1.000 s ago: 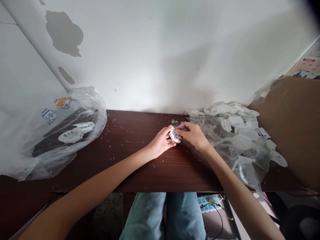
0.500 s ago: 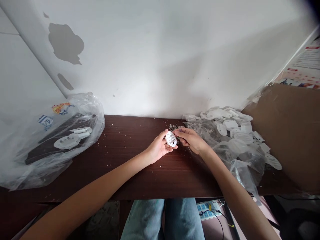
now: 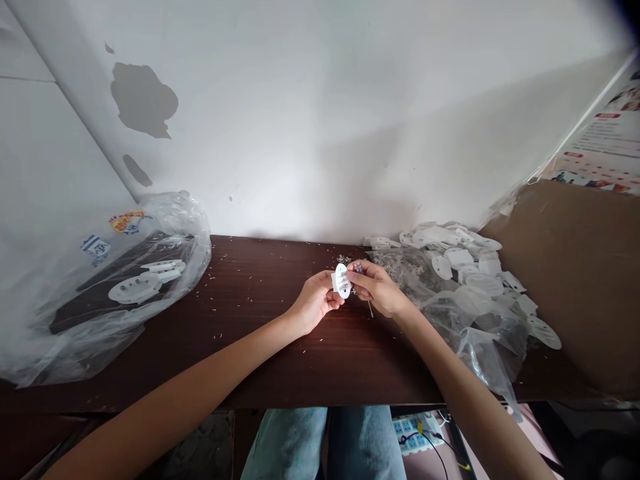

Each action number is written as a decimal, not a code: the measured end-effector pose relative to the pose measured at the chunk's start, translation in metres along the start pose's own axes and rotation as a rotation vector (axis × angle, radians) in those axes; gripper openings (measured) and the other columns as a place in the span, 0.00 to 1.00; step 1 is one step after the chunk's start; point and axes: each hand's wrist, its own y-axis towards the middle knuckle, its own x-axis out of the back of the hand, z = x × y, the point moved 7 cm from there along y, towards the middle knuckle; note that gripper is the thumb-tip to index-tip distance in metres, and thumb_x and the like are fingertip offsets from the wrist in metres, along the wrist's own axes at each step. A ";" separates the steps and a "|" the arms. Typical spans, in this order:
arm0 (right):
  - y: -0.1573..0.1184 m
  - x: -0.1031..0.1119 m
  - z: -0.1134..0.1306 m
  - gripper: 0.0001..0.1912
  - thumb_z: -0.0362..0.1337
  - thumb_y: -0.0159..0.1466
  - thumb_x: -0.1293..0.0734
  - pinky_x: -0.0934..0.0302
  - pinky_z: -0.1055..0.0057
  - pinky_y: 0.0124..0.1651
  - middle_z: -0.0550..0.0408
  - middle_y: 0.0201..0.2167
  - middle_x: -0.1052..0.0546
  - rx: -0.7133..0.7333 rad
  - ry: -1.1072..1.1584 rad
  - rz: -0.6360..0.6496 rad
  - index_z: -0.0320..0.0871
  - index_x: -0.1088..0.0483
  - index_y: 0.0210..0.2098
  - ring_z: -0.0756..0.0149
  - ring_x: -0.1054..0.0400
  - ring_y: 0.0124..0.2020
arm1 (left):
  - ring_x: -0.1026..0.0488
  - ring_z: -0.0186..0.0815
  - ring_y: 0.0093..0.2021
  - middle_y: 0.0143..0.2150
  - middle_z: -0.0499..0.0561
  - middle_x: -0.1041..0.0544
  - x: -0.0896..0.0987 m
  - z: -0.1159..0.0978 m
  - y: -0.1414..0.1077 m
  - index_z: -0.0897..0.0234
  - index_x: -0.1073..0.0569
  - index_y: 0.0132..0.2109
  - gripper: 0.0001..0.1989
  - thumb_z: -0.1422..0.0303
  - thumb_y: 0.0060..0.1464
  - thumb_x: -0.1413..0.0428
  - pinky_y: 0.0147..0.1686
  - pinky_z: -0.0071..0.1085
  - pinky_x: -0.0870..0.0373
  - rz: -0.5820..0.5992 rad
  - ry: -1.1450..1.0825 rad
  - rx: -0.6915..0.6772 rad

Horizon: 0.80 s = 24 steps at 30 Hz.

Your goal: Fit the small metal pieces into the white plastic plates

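Left hand (image 3: 315,302) grips a white oval plastic part (image 3: 342,283) by its edge, holding it tilted above the middle of the dark wood-grain table (image 3: 270,280). Right hand (image 3: 379,288) is curled around what looks like a small screwdriver (image 3: 359,268) — purplish handle, thin shaft pointing down — with its fingertips close beside the oval part. Just behind lies a little heap of small pieces (image 3: 345,259); at right, more white parts (image 3: 489,267) are piled near a cardboard box (image 3: 575,280), and at left two similar parts (image 3: 135,289) show within a clear plastic bag (image 3: 199,240).
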 end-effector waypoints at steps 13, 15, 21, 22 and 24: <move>0.000 -0.012 -0.018 0.20 0.50 0.61 0.21 0.63 0.72 0.24 0.68 0.21 0.44 -0.052 0.137 0.027 0.46 0.32 0.39 0.76 0.58 0.20 | 0.37 0.29 0.25 0.27 0.44 0.30 0.001 -0.019 -0.005 0.61 0.28 0.39 0.15 0.55 0.61 0.36 0.26 0.27 0.40 -0.057 0.299 -0.291; 0.000 -0.012 -0.017 0.21 0.51 0.60 0.21 0.63 0.72 0.24 0.68 0.21 0.44 -0.046 0.116 0.017 0.46 0.31 0.39 0.76 0.58 0.20 | 0.36 0.29 0.25 0.27 0.44 0.30 0.001 -0.018 -0.005 0.61 0.29 0.39 0.15 0.55 0.60 0.35 0.26 0.27 0.39 -0.060 0.284 -0.280; -0.003 -0.003 0.001 0.19 0.55 0.64 0.26 0.54 0.71 0.25 0.65 0.23 0.38 0.147 -0.080 -0.136 0.49 0.30 0.43 0.73 0.53 0.20 | 0.24 0.35 0.34 0.40 0.51 0.21 0.003 -0.018 0.000 0.61 0.25 0.46 0.25 0.44 0.58 0.37 0.33 0.31 0.30 -0.020 0.099 -0.100; -0.006 0.001 0.009 0.17 0.54 0.67 0.28 0.48 0.70 0.26 0.62 0.27 0.33 0.232 -0.167 -0.193 0.50 0.29 0.44 0.71 0.47 0.22 | 0.21 0.38 0.38 0.45 0.55 0.19 0.003 -0.016 0.001 0.62 0.24 0.48 0.28 0.40 0.59 0.40 0.35 0.32 0.29 0.002 0.047 -0.021; -0.015 0.007 0.028 0.13 0.52 0.71 0.32 0.35 0.64 0.36 0.53 0.38 0.25 0.443 -0.396 -0.303 0.50 0.28 0.46 0.64 0.33 0.33 | 0.19 0.45 0.45 0.53 0.62 0.19 -0.002 -0.010 0.000 0.64 0.22 0.52 0.37 0.34 0.59 0.46 0.38 0.35 0.27 0.082 -0.043 0.169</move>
